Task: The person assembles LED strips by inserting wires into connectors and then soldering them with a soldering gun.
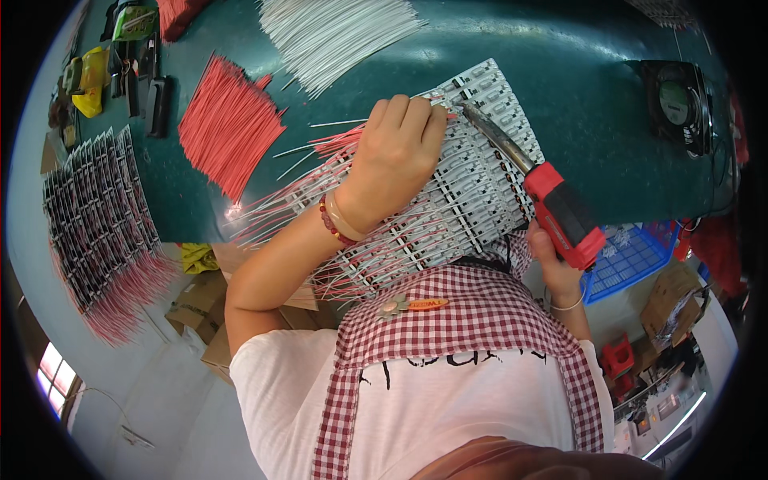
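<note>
My left hand (398, 152) is closed, fingertips pinched on a red wire over the upper part of a panel of small circuit boards (500, 120). A bunch of red wires (340, 142) runs out from under that hand. My right hand (552, 268) grips a red-and-black soldering gun (562, 212) by its lower end. The gun's metal tip points up and left, close to my left fingertips. Rows of red and white wires (264, 214) stick out from the panel's left side. The exact spot under my left fingers is hidden.
On the green table (576, 80) lie a pile of red wires (228, 128) and one of white wires (336, 36). A black round device (678, 104) stands at the right. Wired panels (100, 216) sit at far left; a blue basket (632, 260) is below the table edge.
</note>
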The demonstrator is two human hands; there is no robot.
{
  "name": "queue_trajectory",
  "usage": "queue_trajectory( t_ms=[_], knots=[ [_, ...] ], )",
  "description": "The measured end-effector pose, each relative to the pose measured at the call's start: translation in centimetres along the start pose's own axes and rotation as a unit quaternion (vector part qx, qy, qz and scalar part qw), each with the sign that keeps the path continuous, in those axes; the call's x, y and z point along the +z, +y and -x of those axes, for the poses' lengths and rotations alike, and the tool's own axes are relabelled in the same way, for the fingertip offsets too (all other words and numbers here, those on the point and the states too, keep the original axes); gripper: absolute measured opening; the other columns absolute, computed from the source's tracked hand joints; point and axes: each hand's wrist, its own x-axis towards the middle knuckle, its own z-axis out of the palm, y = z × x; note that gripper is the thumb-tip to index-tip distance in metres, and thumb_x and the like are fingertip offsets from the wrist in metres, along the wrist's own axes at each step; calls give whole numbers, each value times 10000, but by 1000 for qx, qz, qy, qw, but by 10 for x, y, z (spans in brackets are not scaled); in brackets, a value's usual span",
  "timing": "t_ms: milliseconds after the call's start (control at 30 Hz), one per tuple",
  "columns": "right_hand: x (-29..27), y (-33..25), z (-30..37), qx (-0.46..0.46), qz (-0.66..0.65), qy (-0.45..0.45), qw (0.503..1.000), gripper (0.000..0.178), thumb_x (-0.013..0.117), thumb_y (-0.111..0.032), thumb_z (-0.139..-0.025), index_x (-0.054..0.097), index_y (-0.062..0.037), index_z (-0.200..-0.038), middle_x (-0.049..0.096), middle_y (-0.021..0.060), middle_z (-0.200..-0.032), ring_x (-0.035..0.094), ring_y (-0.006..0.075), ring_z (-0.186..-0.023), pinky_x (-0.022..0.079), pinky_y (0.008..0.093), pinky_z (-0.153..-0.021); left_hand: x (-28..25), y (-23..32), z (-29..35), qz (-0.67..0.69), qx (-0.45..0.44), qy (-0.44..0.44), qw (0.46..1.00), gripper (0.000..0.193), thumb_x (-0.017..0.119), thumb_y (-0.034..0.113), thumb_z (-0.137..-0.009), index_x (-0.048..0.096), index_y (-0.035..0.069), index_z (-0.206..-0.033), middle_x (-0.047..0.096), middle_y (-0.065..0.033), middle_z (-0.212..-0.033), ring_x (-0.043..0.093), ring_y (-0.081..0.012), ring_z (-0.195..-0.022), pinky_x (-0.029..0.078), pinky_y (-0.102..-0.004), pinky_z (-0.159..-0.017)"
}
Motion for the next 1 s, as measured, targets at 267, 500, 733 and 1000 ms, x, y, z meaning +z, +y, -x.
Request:
queue_trajectory(
  t_ms=[267,500,733,1000],
  knots=[
    [5,-5,1,-66,89,22,994,221,759,-105,-759,670,-18,-942,668,89,-814,650,216,-615,508,310,-567,2,-1,1,4,-2,13,1000,260,626,25,-739,637,-14,-995,513,-92,-837,523,-244,-764,426,-353,-677],
    [7,-3,8,-55,-21,45,997,418,627,-244,-956,544,54,-1237,590,63,-723,491,90,-555,406,246,-498,2,0,1,-3,-2,13,1000,248,619,39,-748,633,-5,-991,503,-91,-836,520,-241,-765,421,-348,-675],
    [11,-1,17,-23,-89,76,993,481,630,-272,-956,505,50,-1291,567,61,-698,481,90,-545,401,238,-498,0,-2,-2,-66,23,-2,998,178,631,108,-757,624,0,-899,504,-77,-815,499,-217,-766,400,-333,-664],
    [2,2,25,39,-129,6,991,248,655,-130,-924,648,3,-1133,659,50,-912,612,148,-826,495,306,-757,-2,7,1,-4,39,10,999,129,646,69,-762,628,-9,-863,507,-76,-787,516,-214,-743,437,-331,-664]
  ],
)
